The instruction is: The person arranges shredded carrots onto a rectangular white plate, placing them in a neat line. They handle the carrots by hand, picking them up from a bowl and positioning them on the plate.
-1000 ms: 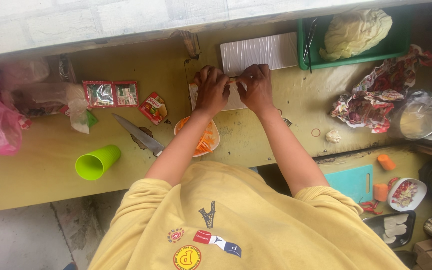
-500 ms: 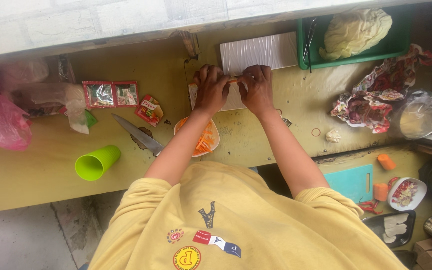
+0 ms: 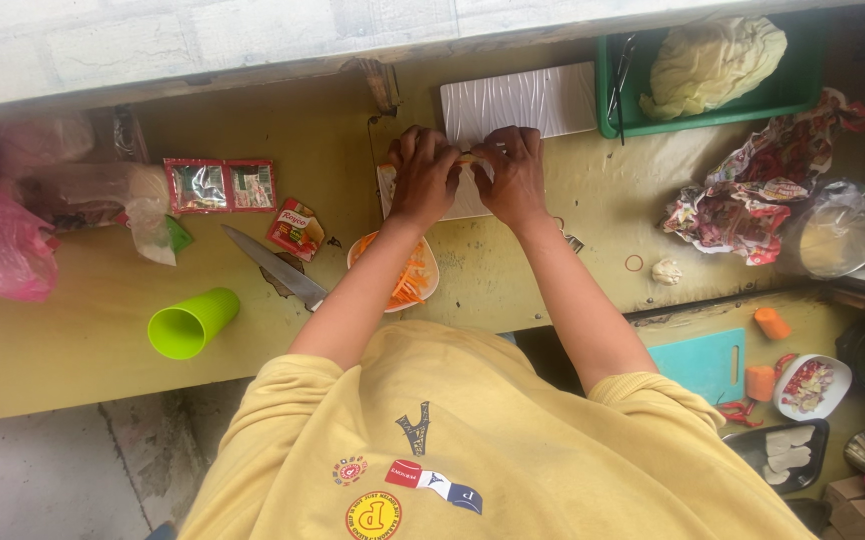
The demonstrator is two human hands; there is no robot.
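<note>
Yellow sweatshirt (image 3: 473, 440) with patches, sleeves pushed up.

Soft, even daylight fills the frame, bright without harsh glare. Shadows are faint: a thin one lies under the lime-green plastic cup (image 3: 192, 323) at lower left. The clear plastic-covered round container (image 3: 838, 228) at the right edge shows a mild sheen. Focus is fairly sharp at centre; the corners look softer and slightly stretched by the wide lens.
</note>
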